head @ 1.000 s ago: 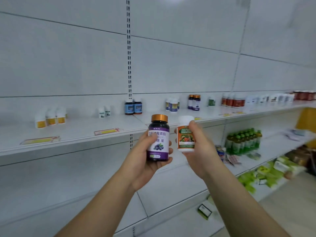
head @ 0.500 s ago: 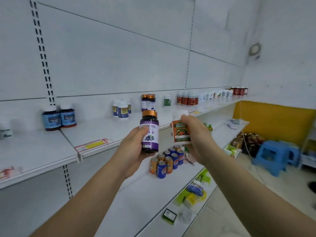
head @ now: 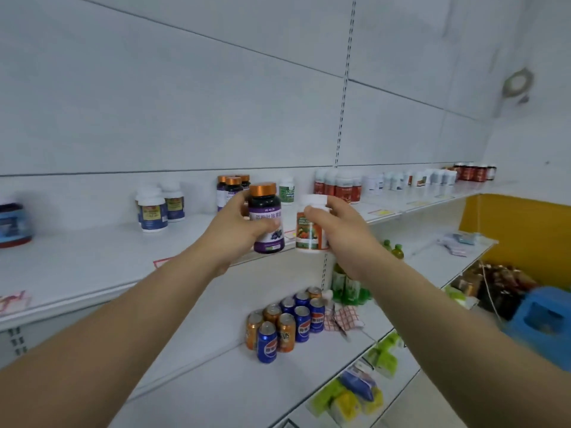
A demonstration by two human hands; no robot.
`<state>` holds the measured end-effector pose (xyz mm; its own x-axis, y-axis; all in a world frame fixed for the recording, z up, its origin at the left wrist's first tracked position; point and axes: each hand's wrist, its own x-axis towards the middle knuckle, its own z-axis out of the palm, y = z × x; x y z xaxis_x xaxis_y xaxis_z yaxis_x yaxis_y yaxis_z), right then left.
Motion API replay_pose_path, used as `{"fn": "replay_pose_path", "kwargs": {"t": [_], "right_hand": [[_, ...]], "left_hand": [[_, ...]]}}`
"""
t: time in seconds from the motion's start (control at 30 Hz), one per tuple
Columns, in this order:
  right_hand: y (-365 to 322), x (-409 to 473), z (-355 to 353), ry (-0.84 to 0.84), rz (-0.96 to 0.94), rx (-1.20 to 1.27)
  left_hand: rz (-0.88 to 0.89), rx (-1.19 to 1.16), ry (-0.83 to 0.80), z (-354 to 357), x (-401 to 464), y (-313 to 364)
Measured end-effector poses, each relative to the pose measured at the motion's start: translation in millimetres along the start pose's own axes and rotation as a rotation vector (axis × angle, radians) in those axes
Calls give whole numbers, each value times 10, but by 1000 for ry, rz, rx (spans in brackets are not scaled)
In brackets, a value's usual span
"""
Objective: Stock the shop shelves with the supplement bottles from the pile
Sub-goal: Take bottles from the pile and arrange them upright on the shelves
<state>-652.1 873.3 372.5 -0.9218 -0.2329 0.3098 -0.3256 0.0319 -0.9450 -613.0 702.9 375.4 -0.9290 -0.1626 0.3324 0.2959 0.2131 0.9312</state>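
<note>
Two bottles are up in the air, side by side, in front of the top shelf (head: 92, 261). The left hand (head: 234, 230) wraps its fingers around the dark bottle (head: 267, 217) with the gold cap. The right hand (head: 340, 230) grips the white bottle (head: 310, 230) from the side.

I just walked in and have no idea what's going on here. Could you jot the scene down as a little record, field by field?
Place: shop aisle with white shelves
Left hand: grips a dark bottle with a copper cap and purple label
Right hand: grips a white bottle with an orange label
Top shelf: matching copper-capped bottles, white bottles with red labels
Lower shelf: soda cans, green drink bottles
Bottles in hand: upright, not yet shelved
</note>
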Motion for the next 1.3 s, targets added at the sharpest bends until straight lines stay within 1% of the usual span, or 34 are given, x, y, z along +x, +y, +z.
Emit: {"fn": "replay_pose_path", "kwargs": {"t": [0.17, 0.27, 0.4, 0.47, 0.57, 0.67, 0.73, 0.8, 0.87, 0.93, 1.0, 1.13, 1.2, 1.3], "right_hand": [[173, 640, -351, -111, -31, -43], [294, 1003, -365, -177, -42, -43], [465, 1451, -272, -235, -59, -49], [562, 1644, -230, -261, -61, -63], [674, 1917, -177, -314, -39, -102], [763, 2178, -144, -399, -20, -167], [807, 2327, -118, -451, -26, -204], [850, 2477, -93, -488, -47, -236], [888, 2611, -85, -523, -70, -245], [922, 2722, -92, -567, -80, -223], [963, 2817, -98, -614, -119, -232], [1024, 2948, -138, -708, -188, -264], [1039, 2981, -167, -744, -207, -275], [1055, 2996, -195, -787, -225, -306]], "left_hand": [[-68, 102, 65, 335, 496, -124], [-90, 214, 86, 430, 695, -223], [-80, 267, 135, 451, 945, -309], [-63, 392, 129, 430, 1077, -358], [-38, 650, 157, 360, 1255, -434], [52, 995, 241, 282, 1419, -507], [81, 1153, 292, 242, 1536, -551], [32, 1246, 327, 222, 1675, -590], [-53, 1327, 343, 219, 1809, -624], [-115, 1341, 354, 226, 1925, -647], [-148, 1302, 380, 238, 2019, -674], [-149, 1252, 454, 289, 2147, -718], [-148, 1264, 501, 323, 2193, -725], [-198, 1313, 540, 353, 2242, -762]]}}
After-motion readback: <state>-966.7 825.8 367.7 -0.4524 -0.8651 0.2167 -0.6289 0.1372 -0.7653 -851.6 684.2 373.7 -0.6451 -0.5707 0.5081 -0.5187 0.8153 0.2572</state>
